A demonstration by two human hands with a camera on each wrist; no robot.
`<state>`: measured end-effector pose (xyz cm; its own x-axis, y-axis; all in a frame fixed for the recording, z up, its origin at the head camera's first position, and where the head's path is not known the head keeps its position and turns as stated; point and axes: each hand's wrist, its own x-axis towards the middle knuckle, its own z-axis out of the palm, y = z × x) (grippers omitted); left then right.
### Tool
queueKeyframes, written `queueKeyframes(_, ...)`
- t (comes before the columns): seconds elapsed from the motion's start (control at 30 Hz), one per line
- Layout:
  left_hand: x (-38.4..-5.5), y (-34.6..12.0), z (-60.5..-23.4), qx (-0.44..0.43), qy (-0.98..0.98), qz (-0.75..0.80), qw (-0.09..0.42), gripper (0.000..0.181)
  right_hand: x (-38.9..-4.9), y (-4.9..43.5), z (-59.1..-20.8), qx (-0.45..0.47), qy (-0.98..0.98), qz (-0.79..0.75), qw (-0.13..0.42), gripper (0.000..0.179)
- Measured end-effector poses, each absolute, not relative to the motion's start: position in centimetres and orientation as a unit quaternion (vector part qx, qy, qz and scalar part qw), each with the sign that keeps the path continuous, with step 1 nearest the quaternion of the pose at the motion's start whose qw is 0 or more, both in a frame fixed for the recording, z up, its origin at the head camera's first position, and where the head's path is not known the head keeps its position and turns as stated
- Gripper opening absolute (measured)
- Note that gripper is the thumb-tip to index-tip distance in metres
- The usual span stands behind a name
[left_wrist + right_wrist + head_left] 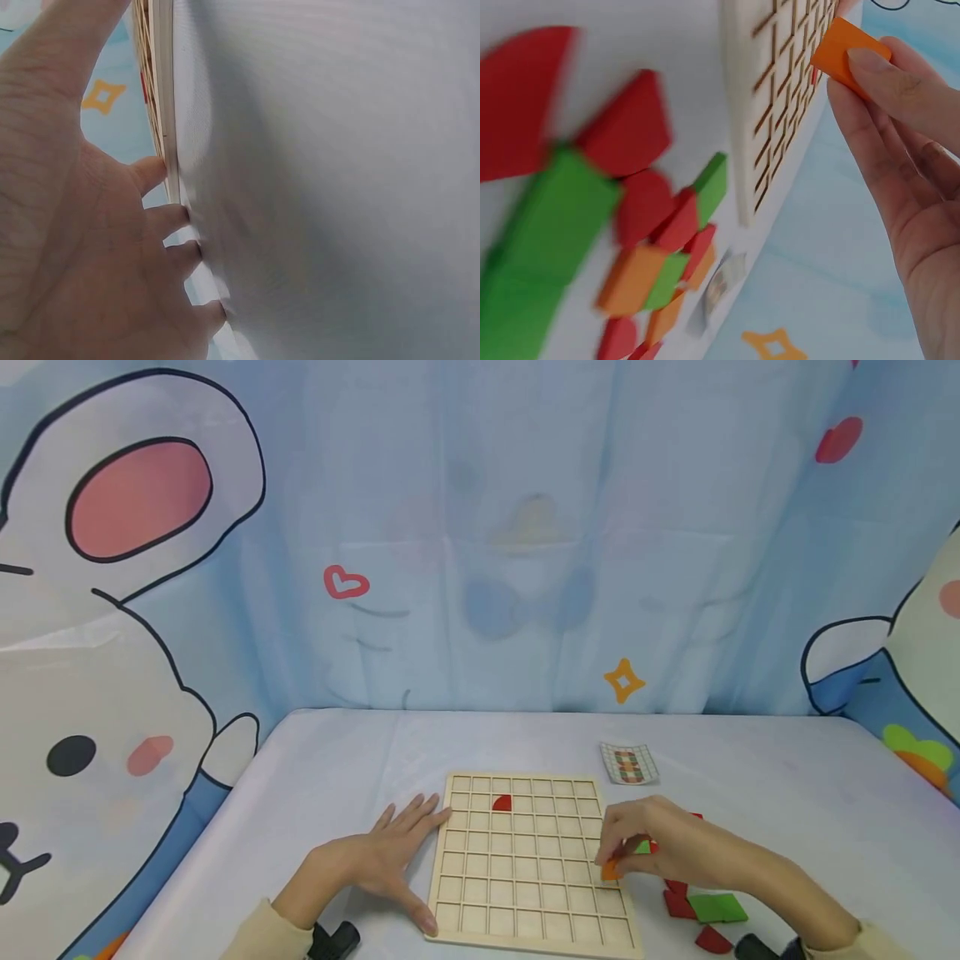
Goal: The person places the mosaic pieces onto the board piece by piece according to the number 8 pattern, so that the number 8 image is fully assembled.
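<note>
Nearest me, loose red and green pieces (701,907) lie on the pale blue tablecloth (337,760) by my right hand (660,852), whose fingertips pinch an orange piece (611,870) over the right edge of the wooden grid board (525,868). My left hand (390,856) rests flat, fingers spread, against the board's left edge, and one red quarter-circle (502,803) sits in a cell near its far side. Beyond lies a small pattern card (628,763), then a blue cartoon curtain (480,527).

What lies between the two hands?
In the head view, the wooden grid board lies between left hand and right hand, which pinches an orange piece.
</note>
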<state>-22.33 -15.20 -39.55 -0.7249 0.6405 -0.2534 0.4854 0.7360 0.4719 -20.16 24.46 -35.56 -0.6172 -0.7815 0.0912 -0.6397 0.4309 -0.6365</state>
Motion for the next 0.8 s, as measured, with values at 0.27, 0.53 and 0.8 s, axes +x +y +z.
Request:
queueKeyframes(0.27,-22.2,-15.5,-39.5,0.299,0.913,0.186,0.207,0.131,-24.0,20.5,-34.9,-0.430,0.842,-0.315,0.082,0.019)
queueKeyframes(0.53,-22.3,-15.4,-39.7,0.297,0.915,0.178,0.206,0.131,-27.0,18.1,-36.4,-0.420,0.845,-0.324,0.065,0.020)
queueKeyframes(0.8,-22.2,-15.1,-39.5,0.300,0.917,0.172,0.197,0.132,-28.7,16.7,-37.1,-0.387,0.864,-0.322,0.029,0.018)
